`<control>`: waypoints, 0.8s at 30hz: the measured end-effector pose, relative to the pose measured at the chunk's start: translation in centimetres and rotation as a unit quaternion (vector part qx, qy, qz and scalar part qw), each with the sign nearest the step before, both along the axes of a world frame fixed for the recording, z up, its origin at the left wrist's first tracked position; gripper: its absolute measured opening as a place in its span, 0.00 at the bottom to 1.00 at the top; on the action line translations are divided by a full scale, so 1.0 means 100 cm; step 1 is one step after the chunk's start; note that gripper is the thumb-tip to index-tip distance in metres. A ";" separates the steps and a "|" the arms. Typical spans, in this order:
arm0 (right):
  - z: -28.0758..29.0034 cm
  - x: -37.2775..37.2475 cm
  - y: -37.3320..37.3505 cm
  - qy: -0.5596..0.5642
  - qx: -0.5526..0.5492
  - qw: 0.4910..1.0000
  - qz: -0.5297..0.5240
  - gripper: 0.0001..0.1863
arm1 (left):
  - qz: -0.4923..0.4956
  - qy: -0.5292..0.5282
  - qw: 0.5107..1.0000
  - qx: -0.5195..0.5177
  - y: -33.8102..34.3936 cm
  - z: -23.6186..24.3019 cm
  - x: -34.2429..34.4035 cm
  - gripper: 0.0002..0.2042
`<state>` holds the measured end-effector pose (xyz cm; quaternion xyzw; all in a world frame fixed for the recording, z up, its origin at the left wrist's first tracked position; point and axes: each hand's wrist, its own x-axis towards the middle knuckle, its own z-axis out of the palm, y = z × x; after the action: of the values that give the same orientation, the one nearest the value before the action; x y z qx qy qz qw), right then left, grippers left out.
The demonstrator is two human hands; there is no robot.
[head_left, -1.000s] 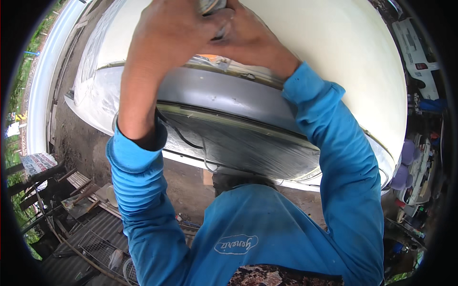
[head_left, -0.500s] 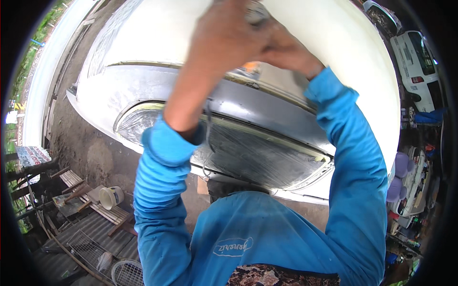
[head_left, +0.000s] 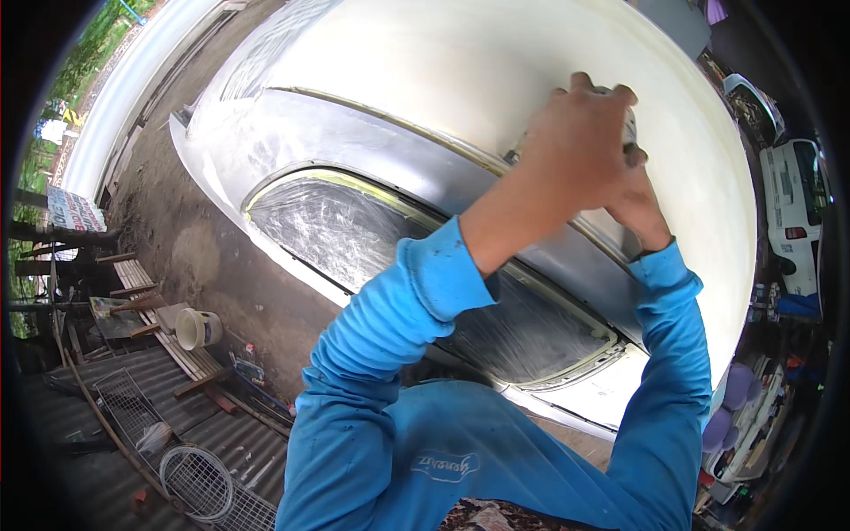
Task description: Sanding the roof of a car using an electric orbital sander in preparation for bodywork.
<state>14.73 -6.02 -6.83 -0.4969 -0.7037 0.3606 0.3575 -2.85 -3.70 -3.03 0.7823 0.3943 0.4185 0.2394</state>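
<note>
A pale vehicle body fills the middle of the scene, its cream roof on the far side and a grey side strip nearer the person. Farther right stands a white parked vehicle. Below the strip, plastic film covers a window opening; a pale bucket lies to the left. The left hand curls tightly around a small greyish tool, over the roof right of centre. The right hand is beside it, mostly hidden; whether it also grips cannot be told. The step in hand looks like working the roof surface with this tool; the next move calls for even pressure, clear of the strip's edge.
</note>
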 end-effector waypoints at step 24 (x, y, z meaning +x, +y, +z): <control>-0.007 -0.227 0.258 0.053 0.063 0.960 0.268 0.29 | 0.027 -0.050 0.993 -0.103 0.216 -0.006 -0.221 0.27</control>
<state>-7.93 19.73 -7.49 -0.2469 -0.8123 0.4239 0.3154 -24.96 17.90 -3.67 0.7210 0.4436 0.4204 0.3265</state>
